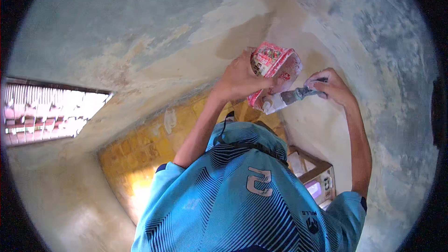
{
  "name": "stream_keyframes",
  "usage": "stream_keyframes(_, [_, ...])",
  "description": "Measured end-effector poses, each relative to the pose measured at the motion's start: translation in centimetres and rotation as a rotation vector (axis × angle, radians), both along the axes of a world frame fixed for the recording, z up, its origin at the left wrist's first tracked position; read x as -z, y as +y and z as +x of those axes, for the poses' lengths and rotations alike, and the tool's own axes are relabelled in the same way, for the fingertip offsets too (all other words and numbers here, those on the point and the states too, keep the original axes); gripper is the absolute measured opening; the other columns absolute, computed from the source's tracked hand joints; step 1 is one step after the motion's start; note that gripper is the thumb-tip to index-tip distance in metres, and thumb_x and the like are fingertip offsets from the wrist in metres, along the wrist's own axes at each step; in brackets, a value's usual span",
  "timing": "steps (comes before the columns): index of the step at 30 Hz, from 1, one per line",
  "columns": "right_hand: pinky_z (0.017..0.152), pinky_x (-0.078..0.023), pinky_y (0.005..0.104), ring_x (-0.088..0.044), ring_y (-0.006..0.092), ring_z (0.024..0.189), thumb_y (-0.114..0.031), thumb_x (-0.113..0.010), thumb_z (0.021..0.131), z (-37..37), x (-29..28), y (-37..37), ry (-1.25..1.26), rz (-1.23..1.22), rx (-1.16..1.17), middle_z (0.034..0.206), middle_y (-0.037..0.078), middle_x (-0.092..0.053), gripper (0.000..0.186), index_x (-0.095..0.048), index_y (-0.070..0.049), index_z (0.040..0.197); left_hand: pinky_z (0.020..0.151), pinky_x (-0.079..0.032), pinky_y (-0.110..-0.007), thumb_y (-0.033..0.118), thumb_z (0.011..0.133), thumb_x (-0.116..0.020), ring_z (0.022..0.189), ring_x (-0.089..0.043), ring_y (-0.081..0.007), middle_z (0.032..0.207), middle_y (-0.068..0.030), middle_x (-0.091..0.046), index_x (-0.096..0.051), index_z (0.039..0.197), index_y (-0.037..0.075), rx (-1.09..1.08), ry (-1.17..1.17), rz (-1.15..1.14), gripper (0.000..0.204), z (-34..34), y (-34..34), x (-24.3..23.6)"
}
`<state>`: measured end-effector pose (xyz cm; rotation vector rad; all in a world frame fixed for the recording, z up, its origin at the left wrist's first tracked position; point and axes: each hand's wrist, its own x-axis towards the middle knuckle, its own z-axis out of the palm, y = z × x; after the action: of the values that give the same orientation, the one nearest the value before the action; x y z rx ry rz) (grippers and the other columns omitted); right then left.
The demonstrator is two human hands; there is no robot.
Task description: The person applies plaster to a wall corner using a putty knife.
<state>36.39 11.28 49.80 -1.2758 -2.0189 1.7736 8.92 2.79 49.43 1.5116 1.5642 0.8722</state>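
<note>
My left hand (239, 80) is wrapped round a red and white plastic tub (267, 60), tilted so that its opening faces right. White smears coat the inside of the tub. In my right hand (333, 87) is the handle of a putty knife (301, 94), its blade pointing left and down. White paste covers the blade, which lies against the tub's lower rim. Both hands are raised in front of the wall corner. The fingers on the tub's far side are hidden.
Patchy grey and cream walls (172, 60) meet in a corner ahead. A bright slatted window (51, 112) sits at the left. Below lies a yellow tiled floor (158, 135). A brown-framed item (317, 170) stands low at the right, behind my body.
</note>
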Motion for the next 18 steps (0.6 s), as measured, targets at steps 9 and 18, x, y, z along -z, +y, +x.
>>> stream_keyframes(9, [0.039,-0.034,0.0197,-0.044,0.0068,0.045,-0.023,-0.064,0.073,1.8,5.8,-6.4,0.289,-0.182,0.158,0.063,0.001,-0.053,0.033,-0.058,0.002,0.093,0.087,-0.040,-0.032,0.047,0.061,-0.072,0.100,-0.050,-0.0225,0.109,-0.0188,-0.050,-0.038,0.115,-0.008,-0.535,-0.278,0.069,0.084,1.8,-13.5,3.5])
stream_keyframes(18, [0.040,-0.037,0.0182,-0.049,0.0093,0.048,-0.016,-0.057,0.078,-18.4,18.3,-8.7,0.227,-0.611,-0.305,0.075,0.006,-0.057,0.029,-0.054,0.003,0.101,0.080,-0.043,-0.030,0.041,0.065,-0.071,0.091,-0.053,-0.0190,0.100,-0.0152,-0.053,-0.041,0.110,-0.006,-1.340,-0.584,-0.031,0.071,-6.0,-23.3,17.0])
